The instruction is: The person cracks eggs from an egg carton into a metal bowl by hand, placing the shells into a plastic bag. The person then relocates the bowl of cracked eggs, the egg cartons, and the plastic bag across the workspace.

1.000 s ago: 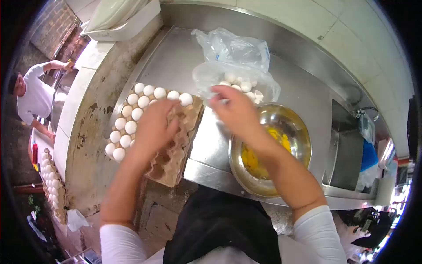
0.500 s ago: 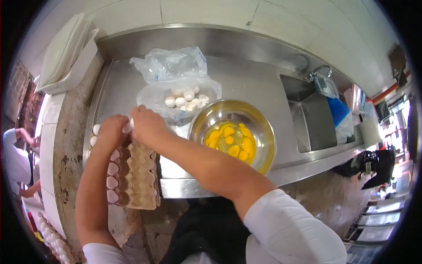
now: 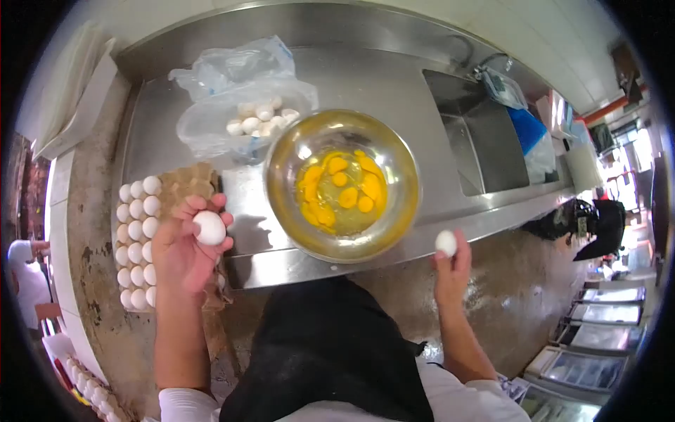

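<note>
My left hand (image 3: 188,246), palm up over the right part of the egg carton (image 3: 191,184), has its fingers around a white egg (image 3: 209,228). Several white eggs (image 3: 136,231) stand in rows in the carton's left part. Out to the right, past the counter's front edge, my right hand (image 3: 451,271) holds another white egg (image 3: 446,243) at its fingertips. Between the hands, a large metal bowl (image 3: 402,211) contains several yolks (image 3: 348,197) in clear egg white. Behind it to the left, a clear plastic bag (image 3: 204,126) holds several white shells (image 3: 264,112).
A metal sink (image 3: 485,151) with a faucet (image 3: 485,69) is at the right. Beyond it stand a blue item (image 3: 527,129) and containers. White trays (image 3: 77,105) lean at the left. Another person (image 3: 29,278) stands at the far left, above more eggs (image 3: 95,390).
Both hands have moved apart from the back of the carton. The left came toward me with an egg, and the right swung right past the bowl with another. The view has shifted.
</note>
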Available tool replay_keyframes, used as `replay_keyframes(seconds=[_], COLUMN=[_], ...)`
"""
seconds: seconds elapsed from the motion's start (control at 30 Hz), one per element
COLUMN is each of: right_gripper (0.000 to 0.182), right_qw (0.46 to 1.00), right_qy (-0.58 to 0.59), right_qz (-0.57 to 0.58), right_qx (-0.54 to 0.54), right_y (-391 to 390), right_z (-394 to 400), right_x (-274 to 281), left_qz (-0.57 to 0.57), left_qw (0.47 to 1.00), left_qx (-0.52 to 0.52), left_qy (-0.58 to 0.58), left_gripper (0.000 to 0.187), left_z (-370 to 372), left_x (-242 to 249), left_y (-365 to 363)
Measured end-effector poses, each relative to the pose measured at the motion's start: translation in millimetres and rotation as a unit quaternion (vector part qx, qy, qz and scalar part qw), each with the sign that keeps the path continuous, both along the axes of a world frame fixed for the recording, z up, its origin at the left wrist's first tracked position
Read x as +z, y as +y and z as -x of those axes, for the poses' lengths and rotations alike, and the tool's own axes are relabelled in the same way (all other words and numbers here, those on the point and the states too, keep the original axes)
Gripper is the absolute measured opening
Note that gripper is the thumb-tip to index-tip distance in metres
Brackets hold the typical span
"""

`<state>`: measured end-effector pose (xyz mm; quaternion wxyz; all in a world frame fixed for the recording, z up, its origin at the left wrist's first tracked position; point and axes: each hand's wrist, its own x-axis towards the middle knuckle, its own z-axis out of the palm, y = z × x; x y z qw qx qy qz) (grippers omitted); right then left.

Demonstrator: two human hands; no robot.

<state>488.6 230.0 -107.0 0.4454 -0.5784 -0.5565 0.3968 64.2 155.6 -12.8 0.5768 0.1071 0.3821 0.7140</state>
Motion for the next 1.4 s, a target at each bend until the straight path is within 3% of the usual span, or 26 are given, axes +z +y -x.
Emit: replay_keyframes(seconds=[0.03, 0.07, 0.17, 0.2, 0.3, 0.43, 0.5, 0.53, 0.57, 0.6, 0.63, 0.67, 0.7, 0.8, 0.87, 0.93, 1.0, 1.1, 1.4], right_gripper=[0.045, 0.049, 0.049, 0.051, 0.05, 0.051, 0.053, 0.053, 0.05, 0.047, 0.047, 0.046, 0.047, 0.051, 0.049, 0.046, 0.044, 0.042, 0.042], right_qw=[0.988, 0.981, 0.952, 0.949, 0.937, 0.941, 0.974, 0.974, 0.999, 0.978, 0.977, 0.925, 0.842, 0.847, 0.841, 0.881, 0.879, 0.885, 0.888], right_qy=[-0.133, -0.192, -0.283, -0.266, -0.299, -0.309, -0.176, -0.174, -0.001, 0.17, 0.17, 0.29, 0.4, 0.37, 0.361, 0.293, 0.287, 0.262, 0.196], right_qz=[-0.079, -0.037, -0.116, -0.167, -0.176, -0.13, -0.137, -0.137, -0.015, 0.11, 0.112, 0.213, 0.31, 0.326, 0.346, 0.303, 0.304, 0.294, 0.301], right_qx=[-0.004, 0.007, 0.03, 0.031, 0.025, 0.038, 0.036, 0.037, 0.046, 0.056, 0.062, 0.124, 0.184, 0.2, 0.207, 0.216, 0.227, 0.246, 0.286], right_y=[-10, -22, -34, -34, -27, -19, -18, -14, -10, -3, 6, 17, 26, 39, 45, 50, 56, 65, 86], right_z=[-10, -19, -22, -20, -20, -15, -4, 8, 25, 36, 42, 48, 56, 83, 93, 100, 104, 107, 111], right_x=[-7, -13, -34, -35, -54, -50, -32, -15, 4, 18, 25, 31, 34, 37, 37, 36, 33, 30, 30], left_qz=[-0.001, 0.03, 0.084, 0.102, 0.057, 0.073, 0.055, 0.022, -0.01, -0.008, -0.056, -0.102, -0.097, -0.144, -0.119, -0.094, -0.046, -0.047, -0.015], left_qw=[0.999, 0.999, 0.99, 0.988, 0.983, 0.968, 0.959, 0.929, 0.882, 0.883, 0.85, 0.808, 0.81, 0.754, 0.754, 0.755, 0.77, 0.757, 0.733], left_qx=[-0.044, -0.038, -0.087, -0.086, -0.156, -0.211, -0.263, -0.296, -0.323, -0.319, -0.302, -0.281, -0.273, -0.215, -0.211, -0.21, -0.205, -0.157, -0.139], left_qy=[-0.008, -0.013, 0.067, 0.078, 0.076, 0.113, 0.092, 0.22, 0.343, 0.344, 0.427, 0.508, 0.51, 0.604, 0.61, 0.614, 0.603, 0.632, 0.666], left_gripper=[0.026, 0.021, 0.017, 0.02, 0.029, 0.036, 0.042, 0.042, 0.043, 0.043, 0.048, 0.053, 0.053, 0.046, 0.044, 0.043, 0.04, 0.039, 0.038], left_z=[-7, -19, -34, -42, -55, -86, -93, -105, -117, -125, -133, -139, -144, -149, -144, -142, -142, -143, -145], left_x=[-5, -4, -11, -10, -14, -22, -26, -24, -22, -20, -19, -18, -18, -17, -18, -19, -20, -33, -43], left_y=[4, 10, 23, 27, 35, 39, 42, 47, 52, 58, 66, 73, 78, 89, 92, 92, 93, 96, 109])
